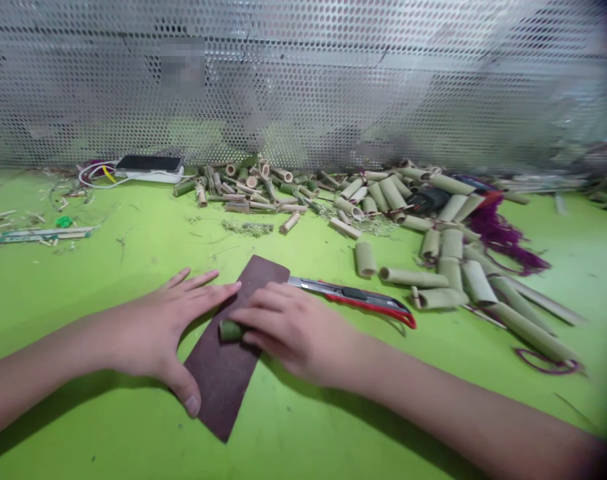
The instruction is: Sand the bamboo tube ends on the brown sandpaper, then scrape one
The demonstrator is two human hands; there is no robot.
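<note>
On the brown sheet (218, 387), seemingly sandpaper, a short green tube (230, 331) is gripped on its side by the fingers of the right hand (303, 333), its left end exposed. By the left hand (153, 327), spread wide and clasping nothing, the sheet's left edge is steadied against the table (123, 433), with the thumb at the near part and the forefinger at the far part. The two hands are set apart. If the tube is being rubbed, as is judged from the grip, pressure is best applied evenly and strokes confined to the sheet's bare middle, clear of the left thumb and forefinger; creasing is best prevented by firm hold at both points. Just right of the sheet's far end, a knife (354, 293) is laid with its blade bared near the right hand; retraction would be safer. Farther right of the sheet, loose bamboo pieces (366, 259) are strewn.
</note>
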